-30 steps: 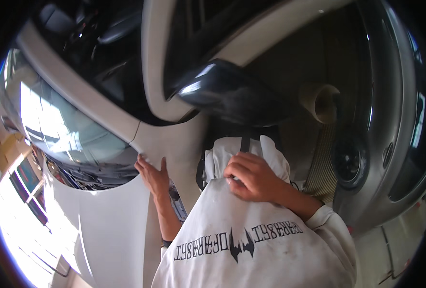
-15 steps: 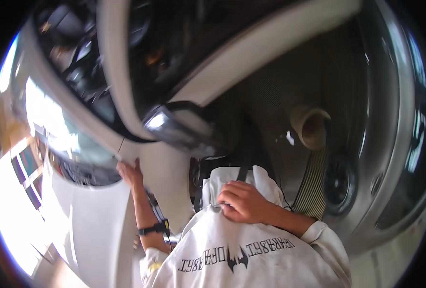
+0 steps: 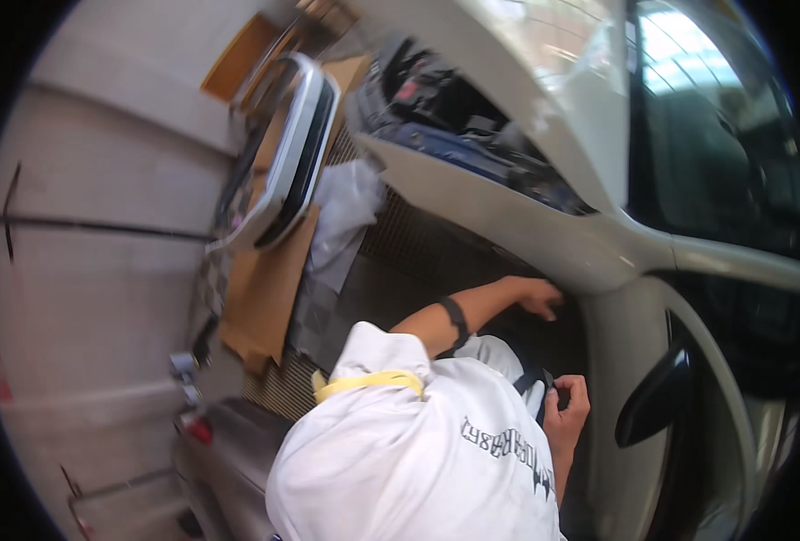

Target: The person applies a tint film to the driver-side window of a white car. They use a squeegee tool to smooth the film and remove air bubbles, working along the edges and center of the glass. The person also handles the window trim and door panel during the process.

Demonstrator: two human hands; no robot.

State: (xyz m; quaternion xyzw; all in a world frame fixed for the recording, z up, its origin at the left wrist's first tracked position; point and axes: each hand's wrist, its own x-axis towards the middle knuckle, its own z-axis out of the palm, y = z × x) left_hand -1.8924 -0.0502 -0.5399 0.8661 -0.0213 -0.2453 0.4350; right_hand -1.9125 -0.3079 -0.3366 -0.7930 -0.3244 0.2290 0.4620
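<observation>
My left hand (image 3: pixel 540 297) is stretched out beside the pale car's front fender (image 3: pixel 544 242), fingers loosely apart and nothing seen in them. A dark band (image 3: pixel 457 321) circles the left forearm. Low in front of my white shirt (image 3: pixel 409 460), my right hand (image 3: pixel 568 408) has its fingers curled, next to a dark strap (image 3: pixel 531 377). Whatever those fingers may hold is too small and blurred to make out. The car's open front bay (image 3: pixel 472 135) shows dark parts under the raised hood (image 3: pixel 544 81).
To the left, a pale bumper-like car part (image 3: pixel 296 149) rests by cardboard (image 3: pixel 269 298) and crumpled plastic sheeting (image 3: pixel 341 212). Behind my left side stands a brownish car (image 3: pixel 229 460). A dark side mirror (image 3: pixel 654 397) juts out on the right.
My view has swung left, toward the car's front. My left hand has come off the car's pale panel and now hangs beside the fender. The right hand stays low by my shirt, fingers curled.
</observation>
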